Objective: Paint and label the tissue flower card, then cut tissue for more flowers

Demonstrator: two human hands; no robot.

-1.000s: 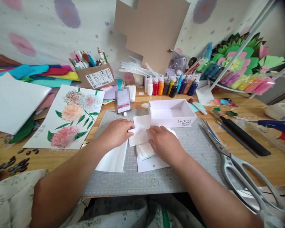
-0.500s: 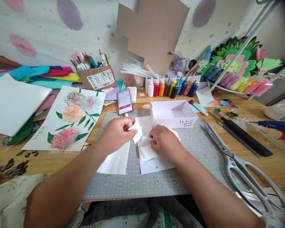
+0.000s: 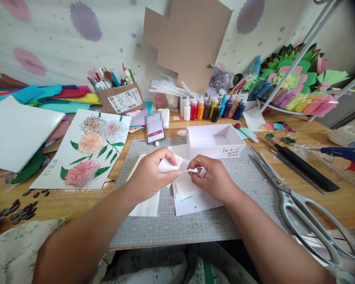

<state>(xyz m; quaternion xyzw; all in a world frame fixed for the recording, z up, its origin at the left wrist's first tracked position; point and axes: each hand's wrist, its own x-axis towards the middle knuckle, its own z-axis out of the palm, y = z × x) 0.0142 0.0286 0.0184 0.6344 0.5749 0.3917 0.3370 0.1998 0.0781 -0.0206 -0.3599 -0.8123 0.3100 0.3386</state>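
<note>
My left hand [image 3: 150,175] is closed on a folded piece of white tissue paper [image 3: 168,165] between thumb and forefinger. Close beside it, my right hand [image 3: 213,177] pinches a crumpled bit of white tissue [image 3: 200,171]; whether the two bits are one sheet I cannot tell. Below the hands a tissue stack [image 3: 183,187] lies on a white card [image 3: 199,205] with green marks. Another white sheet [image 3: 146,205] lies under my left hand. All this rests on a grey cutting mat [image 3: 207,232], with an open white box [image 3: 215,152] just behind.
Large scissors [image 3: 286,193], a black-handled knife [image 3: 306,163] and a blue glue gun [image 3: 340,154] lie at right. A flower painting [image 3: 91,154] and dark seeds [image 3: 23,211] are at left. Behind stand a phone [image 3: 155,128], paint bottles [image 3: 200,109] and a pen box [image 3: 121,98].
My right hand has lifted off the tissue stack and now pinches a white bit. My left hand has moved slightly right, bringing its tissue close to the right fingers.
</note>
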